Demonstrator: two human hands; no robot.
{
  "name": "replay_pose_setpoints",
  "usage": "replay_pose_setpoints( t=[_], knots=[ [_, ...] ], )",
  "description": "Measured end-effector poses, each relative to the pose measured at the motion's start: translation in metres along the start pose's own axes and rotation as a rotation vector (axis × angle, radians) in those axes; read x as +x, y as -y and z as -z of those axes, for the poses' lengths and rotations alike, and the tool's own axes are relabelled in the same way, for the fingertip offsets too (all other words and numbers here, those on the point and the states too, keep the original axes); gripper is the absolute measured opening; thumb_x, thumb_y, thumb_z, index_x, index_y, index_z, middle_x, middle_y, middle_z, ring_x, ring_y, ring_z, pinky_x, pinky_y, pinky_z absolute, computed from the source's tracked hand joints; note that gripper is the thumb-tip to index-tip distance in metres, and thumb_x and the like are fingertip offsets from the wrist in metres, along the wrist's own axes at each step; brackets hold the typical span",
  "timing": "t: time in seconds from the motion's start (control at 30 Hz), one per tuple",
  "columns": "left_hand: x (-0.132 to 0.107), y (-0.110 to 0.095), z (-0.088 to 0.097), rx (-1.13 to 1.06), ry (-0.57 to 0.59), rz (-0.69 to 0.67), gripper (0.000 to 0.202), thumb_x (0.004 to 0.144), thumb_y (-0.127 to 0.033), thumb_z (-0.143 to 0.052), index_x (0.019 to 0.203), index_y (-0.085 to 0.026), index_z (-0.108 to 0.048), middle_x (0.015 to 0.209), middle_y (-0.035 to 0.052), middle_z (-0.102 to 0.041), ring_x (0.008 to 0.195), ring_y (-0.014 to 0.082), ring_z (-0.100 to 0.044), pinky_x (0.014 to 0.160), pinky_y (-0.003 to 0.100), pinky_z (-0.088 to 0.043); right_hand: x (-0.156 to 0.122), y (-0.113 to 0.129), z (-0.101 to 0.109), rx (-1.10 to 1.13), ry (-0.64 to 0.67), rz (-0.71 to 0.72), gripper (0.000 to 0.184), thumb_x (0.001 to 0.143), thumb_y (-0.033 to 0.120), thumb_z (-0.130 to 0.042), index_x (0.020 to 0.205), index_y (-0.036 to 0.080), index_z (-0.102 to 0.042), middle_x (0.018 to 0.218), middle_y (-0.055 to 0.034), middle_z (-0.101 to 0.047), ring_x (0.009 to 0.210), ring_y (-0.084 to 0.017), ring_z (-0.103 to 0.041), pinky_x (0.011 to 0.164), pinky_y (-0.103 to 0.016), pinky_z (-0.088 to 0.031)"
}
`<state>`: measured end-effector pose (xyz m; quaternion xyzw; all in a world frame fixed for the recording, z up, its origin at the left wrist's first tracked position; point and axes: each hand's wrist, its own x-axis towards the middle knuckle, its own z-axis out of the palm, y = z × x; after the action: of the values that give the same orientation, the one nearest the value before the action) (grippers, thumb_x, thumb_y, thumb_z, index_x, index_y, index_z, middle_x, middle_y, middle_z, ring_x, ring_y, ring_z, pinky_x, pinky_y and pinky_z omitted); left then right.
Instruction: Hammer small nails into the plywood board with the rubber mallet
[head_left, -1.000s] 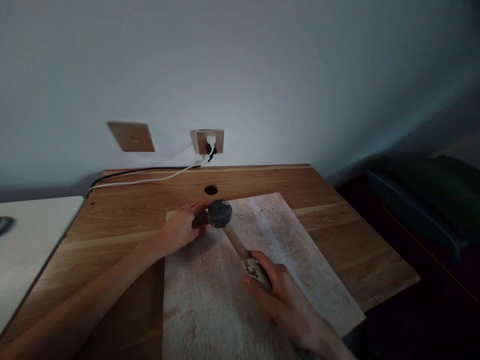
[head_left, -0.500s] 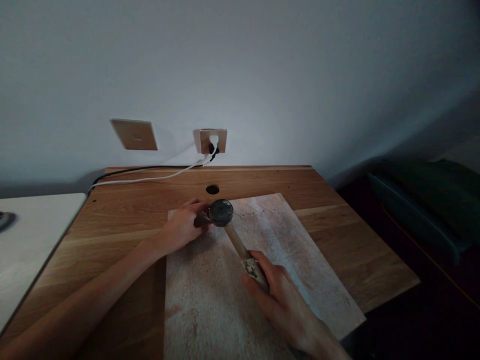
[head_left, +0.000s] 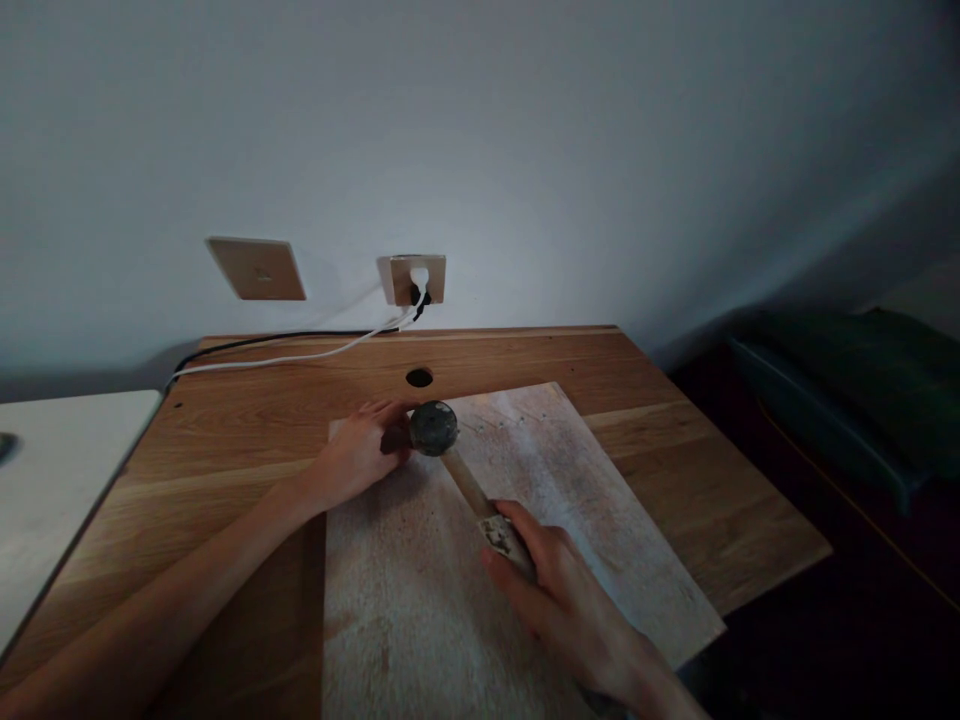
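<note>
A worn board [head_left: 420,590] lies flat on the wooden tabletop. My right hand [head_left: 562,590] is closed around the handle of a hammer [head_left: 469,483], whose dark round head is over the board's far left part. Close beside that head, my left hand [head_left: 360,450] rests by the board's far left corner with its fingers drawn together. Whatever those fingertips pinch, if anything, is hidden behind the hammer head. To the right of the head, several small nail-like points [head_left: 501,426] stand in a row along the board's far edge.
The wooden tabletop [head_left: 660,430] meets a pale wall and has a round cable hole [head_left: 419,377]. A wall socket [head_left: 418,280] holds plugs, with black and white cables running left. A white surface [head_left: 67,470] adjoins at left; a dark green cushion-like object [head_left: 855,400] is at right.
The whole view has shifted slightly, so everything appears a little further left. Both hands and the hammer keep nearly the same places over the board.
</note>
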<state>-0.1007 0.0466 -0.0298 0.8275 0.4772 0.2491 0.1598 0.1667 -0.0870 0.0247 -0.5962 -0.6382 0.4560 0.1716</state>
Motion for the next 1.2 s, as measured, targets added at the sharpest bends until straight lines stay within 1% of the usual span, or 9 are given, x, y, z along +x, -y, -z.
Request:
replay_pose_setpoints(
  t=[0.17, 0.3, 0.37, 0.53, 0.63, 0.77, 0.93, 1.03, 1.2],
  knots=[
    [0.000, 0.001, -0.001, -0.026, 0.008, -0.059, 0.044, 0.087, -0.019, -0.068, 0.130, -0.025, -0.065, 0.103, 0.0030, -0.079, 0.108, 0.0284, -0.072, 0.099, 0.046, -0.058, -0.007, -0.023, 0.010, 0.066, -0.037, -0.051, 0.044, 0.103, 0.048, -0.056, 0.138, 0.022, -0.064, 0.077, 0.0010, -0.064, 0.051, -0.014, -0.055, 0.049, -0.026, -0.045],
    [-0.004, -0.012, -0.001, 0.080, -0.114, -0.254, 0.032, 0.095, -0.030, -0.072, 0.124, -0.020, -0.066, 0.108, 0.0081, -0.075, 0.110, 0.0300, -0.066, 0.098, 0.048, -0.055, -0.025, -0.047, 0.024, 0.134, -0.106, -0.120, 0.052, 0.103, 0.058, -0.055, 0.136, 0.019, -0.063, 0.056, 0.0086, -0.047, 0.045, -0.013, -0.046, 0.044, -0.024, -0.039],
    [-0.007, -0.032, -0.003, 0.160, -0.140, -0.386, 0.026, 0.101, -0.028, -0.066, 0.125, -0.019, -0.066, 0.106, 0.0086, -0.073, 0.105, 0.0277, -0.066, 0.097, 0.046, -0.055, -0.034, -0.055, 0.030, 0.143, -0.160, -0.159, 0.053, 0.103, 0.058, -0.055, 0.136, 0.018, -0.062, 0.050, 0.0114, -0.041, 0.042, -0.013, -0.042, 0.043, -0.023, -0.037],
    [-0.013, -0.104, -0.024, 0.397, -0.030, -0.763, 0.016, 0.104, -0.015, -0.060, 0.114, -0.017, -0.072, 0.105, 0.0075, -0.077, 0.101, 0.0224, -0.069, 0.094, 0.037, -0.053, -0.042, -0.065, 0.035, 0.140, -0.167, -0.187, 0.046, 0.104, 0.053, -0.056, 0.132, 0.016, -0.062, 0.047, 0.0121, -0.043, 0.040, -0.011, -0.039, 0.042, -0.021, -0.032],
    [-0.011, -0.137, -0.045, 0.538, -0.018, -0.802, 0.014, 0.102, -0.019, -0.063, 0.106, -0.015, -0.075, 0.100, 0.0096, -0.079, 0.094, 0.0231, -0.070, 0.084, 0.036, -0.053, -0.040, -0.072, 0.035, 0.161, -0.169, -0.187, 0.042, 0.103, 0.053, -0.057, 0.126, 0.018, -0.063, 0.054, 0.0105, -0.047, 0.043, -0.011, -0.040, 0.042, -0.021, -0.032],
    [-0.007, -0.154, -0.061, 0.576, -0.024, -0.813, 0.012, 0.101, -0.022, -0.065, 0.099, -0.016, -0.075, 0.089, 0.0068, -0.078, 0.085, 0.0217, -0.069, 0.083, 0.037, -0.052, -0.038, -0.082, 0.033, 0.187, -0.153, -0.174, 0.043, 0.101, 0.052, -0.058, 0.129, 0.019, -0.060, 0.053, 0.0106, -0.048, 0.042, -0.011, -0.042, 0.041, -0.021, -0.032],
    [-0.009, -0.124, -0.043, 0.434, 0.008, -0.729, 0.009, 0.101, -0.017, -0.064, 0.104, -0.018, -0.073, 0.089, 0.0033, -0.074, 0.088, 0.0211, -0.069, 0.088, 0.038, -0.052, -0.037, -0.086, 0.033, 0.222, -0.136, -0.174, 0.051, 0.103, 0.057, -0.055, 0.135, 0.017, -0.055, 0.049, 0.0117, -0.046, 0.039, -0.011, -0.040, 0.040, -0.022, -0.031],
    [-0.015, -0.077, -0.016, 0.238, -0.011, -0.485, 0.018, 0.104, -0.015, -0.056, 0.103, -0.024, -0.072, 0.095, 0.0008, -0.076, 0.094, 0.0208, -0.071, 0.094, 0.040, -0.053, -0.036, -0.085, 0.033, 0.234, -0.114, -0.158, 0.050, 0.104, 0.059, -0.053, 0.131, 0.018, -0.056, 0.048, 0.0126, -0.043, 0.038, -0.010, -0.036, 0.040, -0.022, -0.029],
    [-0.026, -0.005, 0.019, 0.043, -0.060, 0.015, 0.018, 0.101, -0.034, -0.059, 0.101, -0.028, -0.075, 0.101, 0.0007, -0.080, 0.097, 0.0241, -0.074, 0.091, 0.040, -0.057, -0.035, -0.088, 0.032, 0.243, -0.121, -0.139, 0.049, 0.105, 0.060, -0.052, 0.130, 0.018, -0.055, 0.049, 0.0127, -0.042, 0.039, -0.010, -0.037, 0.040, -0.022, -0.028]
  ],
)
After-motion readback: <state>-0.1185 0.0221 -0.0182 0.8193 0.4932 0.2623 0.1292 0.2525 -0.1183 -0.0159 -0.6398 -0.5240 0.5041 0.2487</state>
